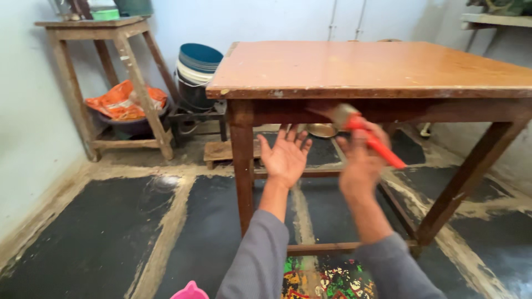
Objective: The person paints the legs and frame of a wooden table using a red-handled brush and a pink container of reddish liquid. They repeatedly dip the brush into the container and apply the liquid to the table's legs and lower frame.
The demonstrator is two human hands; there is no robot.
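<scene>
A brown wooden table (377,69) stands in front of me, its top worn and its front rail dark. My right hand (360,158) grips a paintbrush (366,133) with a red handle; its bristles touch the front rail under the tabletop edge. My left hand (285,155) is raised beside it, palm up and fingers spread, holding nothing, just right of the table's front left leg (242,160). Both arms wear grey sleeves.
A rough wooden stand (111,83) at the back left has an orange bag in a basin (124,108) under it. Stacked buckets (197,72) sit by the wall. A metal bowl (322,130) lies under the table. A pink object (189,290) shows at the bottom edge.
</scene>
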